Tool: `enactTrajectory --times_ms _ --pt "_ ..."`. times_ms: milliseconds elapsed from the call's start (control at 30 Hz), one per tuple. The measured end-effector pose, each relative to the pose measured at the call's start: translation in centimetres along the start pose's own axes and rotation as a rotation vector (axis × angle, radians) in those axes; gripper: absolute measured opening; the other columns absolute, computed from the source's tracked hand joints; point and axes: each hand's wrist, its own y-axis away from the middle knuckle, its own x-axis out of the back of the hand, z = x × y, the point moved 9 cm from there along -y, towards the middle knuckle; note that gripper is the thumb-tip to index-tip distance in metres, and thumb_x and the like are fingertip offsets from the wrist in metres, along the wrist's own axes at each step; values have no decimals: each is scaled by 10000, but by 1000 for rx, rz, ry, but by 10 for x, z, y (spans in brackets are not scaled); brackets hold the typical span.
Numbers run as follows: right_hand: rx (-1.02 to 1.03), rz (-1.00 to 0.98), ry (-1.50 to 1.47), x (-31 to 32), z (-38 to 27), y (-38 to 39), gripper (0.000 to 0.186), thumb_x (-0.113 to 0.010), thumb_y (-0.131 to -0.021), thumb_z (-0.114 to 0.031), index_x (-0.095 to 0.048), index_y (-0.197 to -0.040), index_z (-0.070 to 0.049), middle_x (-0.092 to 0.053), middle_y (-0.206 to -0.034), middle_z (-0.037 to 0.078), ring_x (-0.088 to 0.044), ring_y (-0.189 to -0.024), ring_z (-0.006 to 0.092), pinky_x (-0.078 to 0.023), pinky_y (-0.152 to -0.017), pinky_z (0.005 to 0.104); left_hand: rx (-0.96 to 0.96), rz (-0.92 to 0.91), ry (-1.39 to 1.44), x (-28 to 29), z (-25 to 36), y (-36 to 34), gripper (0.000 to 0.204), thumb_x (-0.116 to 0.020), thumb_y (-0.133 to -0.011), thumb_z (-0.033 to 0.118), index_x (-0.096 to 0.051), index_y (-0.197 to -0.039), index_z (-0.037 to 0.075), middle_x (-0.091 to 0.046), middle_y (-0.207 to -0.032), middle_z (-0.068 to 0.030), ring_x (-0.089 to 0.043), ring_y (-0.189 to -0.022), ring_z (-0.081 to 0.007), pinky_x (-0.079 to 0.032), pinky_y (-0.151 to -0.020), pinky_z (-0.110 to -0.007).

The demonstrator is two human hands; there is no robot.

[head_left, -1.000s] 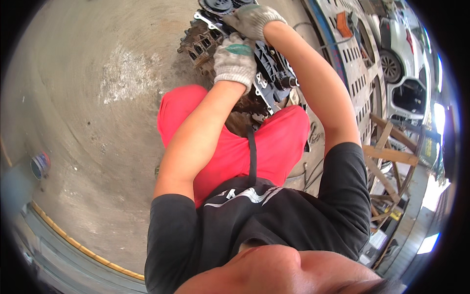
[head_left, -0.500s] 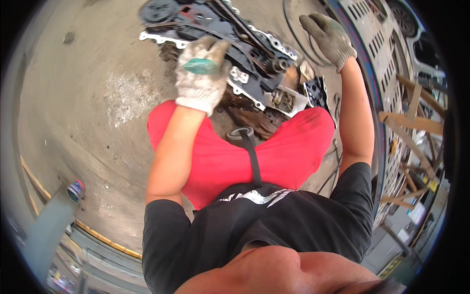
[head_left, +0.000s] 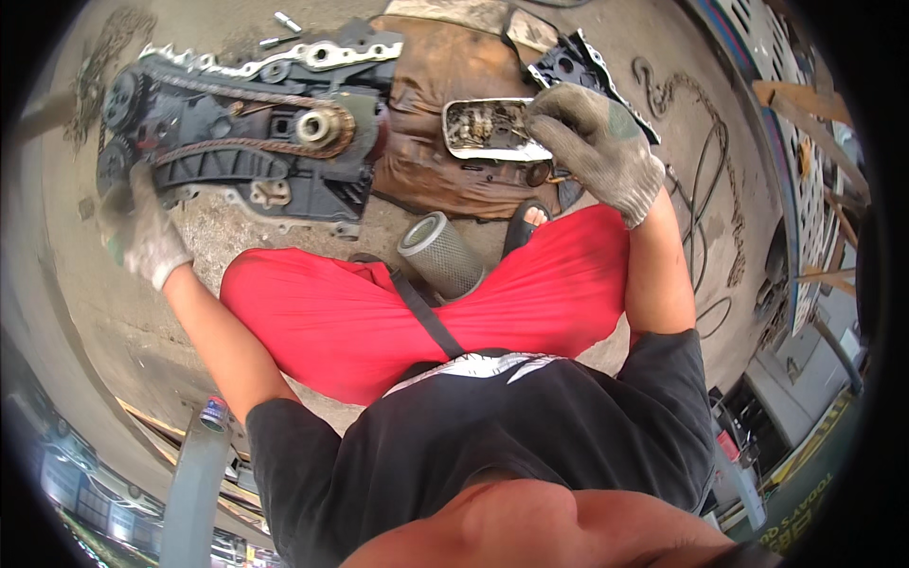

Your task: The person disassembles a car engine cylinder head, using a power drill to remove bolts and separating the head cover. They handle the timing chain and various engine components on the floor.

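My left hand (head_left: 144, 227), in a dirty knit glove, is at the near left end of the engine block (head_left: 227, 175), its fingers apart at the lower sprocket (head_left: 115, 163). A rusty timing chain (head_left: 237, 144) runs along the block to a crankshaft sprocket (head_left: 325, 131). Over the right end of a white-rimmed metal tray (head_left: 457, 150) is my gloved right hand (head_left: 598, 142), with thumb and bent fingertips drawn close together; whatever they pinch is hidden. Small bolts and dirty hardware (head_left: 481, 123) lie in the tray.
The tray rests on oil-stained brown cardboard (head_left: 426, 71). A black-and-silver engine cover (head_left: 576, 64) lies beyond my right hand. Between my knees stands a cylindrical mesh filter (head_left: 440, 254). A hooked chain (head_left: 696, 95) and a black cable (head_left: 705, 204) lie right; two sockets (head_left: 281, 30) lie beyond the block.
The view has shifted, and the engine block sits farther left. My left hand has gone from above the block to its left end; my right hand has come in over the tray.
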Motion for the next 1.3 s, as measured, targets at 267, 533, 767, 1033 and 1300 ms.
enactTrajectory --times_ms 267,533,767,1033,1300 --pt "24 -11 -63 17 6 2 219 -732 -943 -82 -769 -1154 -37 -705 -1138 112 -703 -930 238 -584 -787 350 -264 -162 275 -9 12 3 224 -745 -1036 191 -805 -1142 2 -780 -1107 -120 -703 -1024 -234 -552 -963 -372" --pt "-280 -27 -278 10 18 -24 218 -742 -1005 -195 -759 -1117 -9 -742 -1017 102 -710 -912 216 -561 -820 340 -129 -54 -78 0 17 3 364 -926 -878 347 -794 -948 14 -742 -1038 -132 -701 -952 -271 -564 -868 -403" --pt "-185 -23 -241 -5 10 -38 207 -736 -1003 -182 -760 -1106 -4 -744 -1021 113 -731 -921 228 -577 -827 359 -318 -143 362 -1 11 9 206 -830 -972 173 -797 -1099 14 -718 -1203 -134 -697 -1121 -266 -555 -1013 -385" --pt "570 -19 -37 -55 -174 -68 273 -800 -872 -199 -708 -1115 -117 -726 -1045 87 -714 -983 278 -575 -867 391 -263 8 106 1 11 7 361 -947 -815 318 -792 -972 33 -736 -1086 -151 -706 -1067 -317 -557 -981 -441" --pt "458 -150 425 -202 -244 -134 328 -711 -889 -272 -667 -1166 -102 -654 -1306 105 -620 -1267 318 -482 -1091 473 -294 5 242 -1 18 8 228 -904 -842 275 -833 -917 72 -798 -989 -112 -729 -1001 -302 -565 -941 -452"
